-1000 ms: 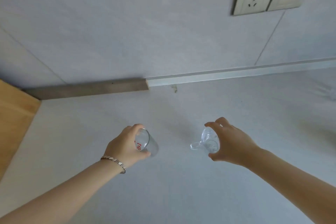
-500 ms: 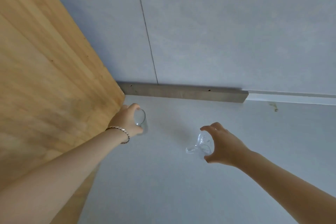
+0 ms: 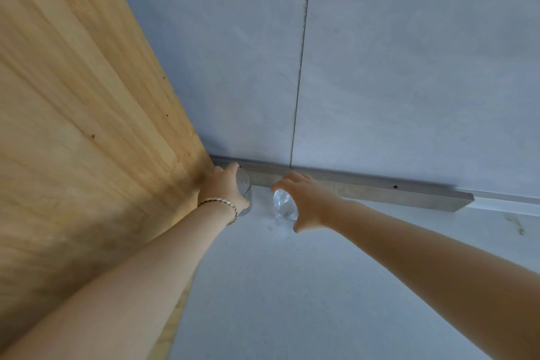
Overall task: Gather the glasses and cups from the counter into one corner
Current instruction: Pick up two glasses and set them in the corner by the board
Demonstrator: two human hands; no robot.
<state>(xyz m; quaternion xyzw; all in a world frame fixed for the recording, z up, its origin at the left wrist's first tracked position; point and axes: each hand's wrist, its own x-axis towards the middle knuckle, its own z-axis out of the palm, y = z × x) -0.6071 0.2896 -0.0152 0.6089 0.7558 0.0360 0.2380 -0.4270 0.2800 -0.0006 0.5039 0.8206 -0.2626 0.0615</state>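
We see both arms stretched toward the back left corner of the pale counter [image 3: 306, 286], where a wooden panel [image 3: 87, 126] meets the grey tiled wall [image 3: 409, 82]. The left hand [image 3: 223, 187], with a bracelet [image 3: 222, 203] at the wrist, is wrapped around a clear glass [image 3: 245, 193]; the fingers curl over its far side and the thumb side covers its near wall, so only the right part of the glass shows past the hand. The glass stands upright in the corner, just beside the wooden panel and close to the grey strip [image 3: 365, 187] along the foot of the wall.

The right hand [image 3: 306, 202] cups a clear cup [image 3: 284, 204] from its right side, fingers arched over the top and thumb low at the front. We cannot tell whether the fingers press on it or only surround it. The cup sits on the counter just right of the glass, with a narrow gap between the two, and near the strip.
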